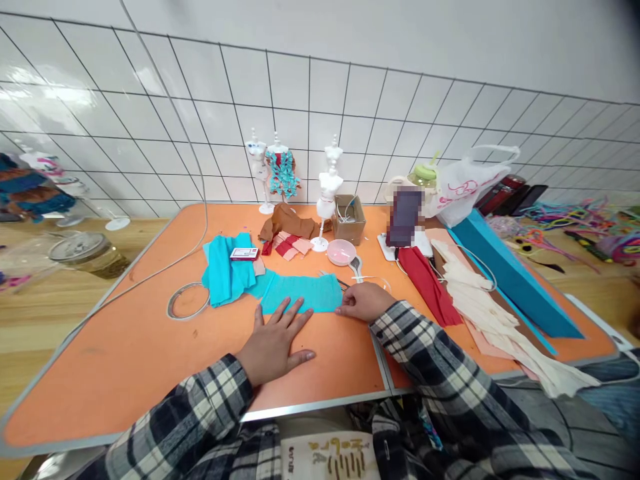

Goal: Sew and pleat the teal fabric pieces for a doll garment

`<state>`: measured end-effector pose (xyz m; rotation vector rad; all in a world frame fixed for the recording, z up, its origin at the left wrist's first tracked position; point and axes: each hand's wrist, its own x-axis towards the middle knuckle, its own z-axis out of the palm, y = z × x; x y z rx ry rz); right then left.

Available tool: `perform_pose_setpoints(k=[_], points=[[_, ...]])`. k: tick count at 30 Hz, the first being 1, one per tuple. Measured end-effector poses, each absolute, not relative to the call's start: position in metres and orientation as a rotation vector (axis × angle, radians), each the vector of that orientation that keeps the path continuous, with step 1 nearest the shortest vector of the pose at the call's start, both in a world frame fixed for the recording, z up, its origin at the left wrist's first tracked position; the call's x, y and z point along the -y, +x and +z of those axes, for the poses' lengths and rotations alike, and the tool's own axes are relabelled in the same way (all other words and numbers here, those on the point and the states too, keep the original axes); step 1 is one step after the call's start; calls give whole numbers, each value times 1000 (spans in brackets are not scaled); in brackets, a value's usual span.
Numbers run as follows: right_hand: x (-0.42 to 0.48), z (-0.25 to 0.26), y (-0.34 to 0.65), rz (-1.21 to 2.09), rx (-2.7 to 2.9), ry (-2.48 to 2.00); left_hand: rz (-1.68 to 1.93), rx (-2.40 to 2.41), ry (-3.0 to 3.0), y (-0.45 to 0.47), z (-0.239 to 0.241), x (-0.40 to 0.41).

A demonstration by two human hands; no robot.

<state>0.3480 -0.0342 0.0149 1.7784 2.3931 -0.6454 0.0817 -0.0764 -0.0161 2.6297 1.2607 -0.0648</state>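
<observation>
A turquoise crepe strip (315, 290) lies flat on the orange table; whether it is paper or cloth I cannot tell. My left hand (273, 343) rests palm down with fingers spread, its fingertips on the strip's near edge. At the strip's near right corner, my right hand (367, 302) has its fingers pinched together on the edge. A folded turquoise bundle (227, 273) sits to the left, joining the strip, with a small white-and-red box (245, 254) on top. Just beyond my right hand are a grey-handled tool (356, 267) and a pink bowl (341, 252).
White mini dress forms (330, 190) stand at the back, one dressed in turquoise ruffles (283, 173). Nearby are brown fabric (290, 223) and a cardboard box (350, 220). A tape roll (187, 301) lies left. Red cloth (430, 287) and cream strips (480, 300) lie right.
</observation>
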Motion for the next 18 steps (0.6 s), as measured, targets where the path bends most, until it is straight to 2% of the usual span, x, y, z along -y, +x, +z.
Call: perform_pose_setpoints(k=[8,11,15,18], points=[[33,23,337,-410,-2286,1906,-100,-1245,2578,81,-12,75],[46,22,326,-268,-2496,1936,-95,-1246,2564,81,-13,76],[73,0,308,-297,-2957,1466,-80,-1244,2567,81,-13,77],[86,-22,303,-381,-2936,1394,-80,-1238,2580,81,-13,78]])
